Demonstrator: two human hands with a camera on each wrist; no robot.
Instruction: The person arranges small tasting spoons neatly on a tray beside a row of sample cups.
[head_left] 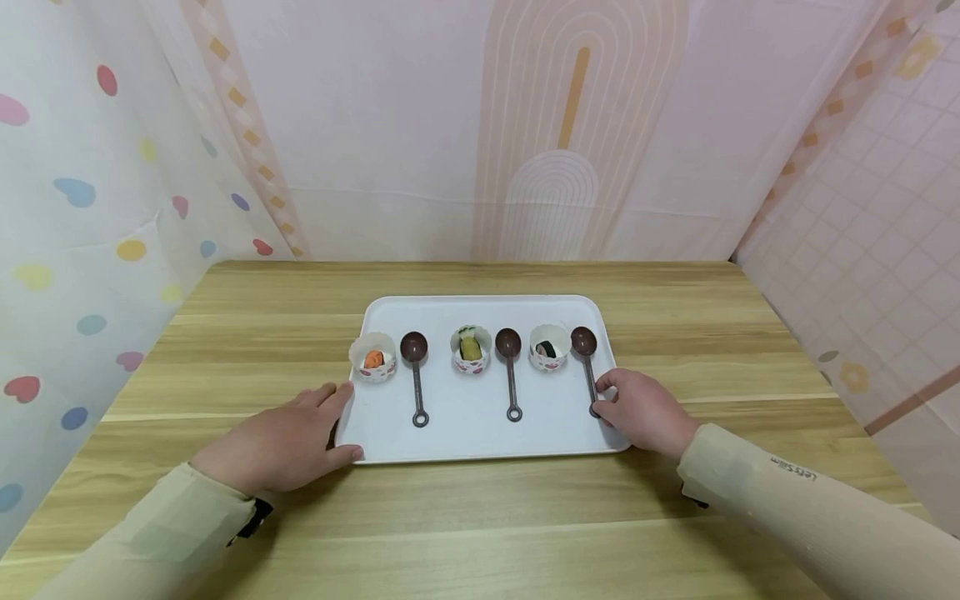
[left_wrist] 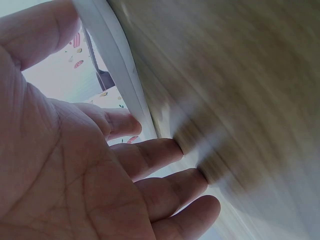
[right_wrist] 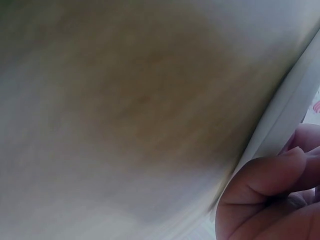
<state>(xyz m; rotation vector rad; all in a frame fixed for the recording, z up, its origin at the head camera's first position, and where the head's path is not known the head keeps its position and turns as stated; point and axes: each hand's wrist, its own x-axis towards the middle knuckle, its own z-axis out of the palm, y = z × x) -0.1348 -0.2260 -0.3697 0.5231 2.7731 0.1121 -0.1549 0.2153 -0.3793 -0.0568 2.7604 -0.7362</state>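
Head view is showing the left hand (head_left: 281,442) lying at lower left, fingers nearly straight, thumb along the near rim and fingertips at the left edge of the white tray (head_left: 480,437) sitting at frame centre on the wooden table (head_left: 247,317). Nothing is curled into its grip; the left wrist view is showing straight fingers (left_wrist: 155,155) touching the tray's rim.

Running left to right across the tray are a paper cup with an orange piece (head_left: 373,358), a brown spoon (head_left: 415,371), a cup with a yellow-green piece (head_left: 471,348), a second spoon (head_left: 510,367), a cup with a dark green piece (head_left: 549,347), and a third spoon (head_left: 586,358).

The right hand (head_left: 643,412) is resting at the tray's right near corner, fingers curling against the edge and covering the end of the third spoon's handle; whether it is gripping that handle, I cannot tell. The right wrist view is blurred.

On the right sleeve (head_left: 795,492), small writing is showing, too small to read surely.
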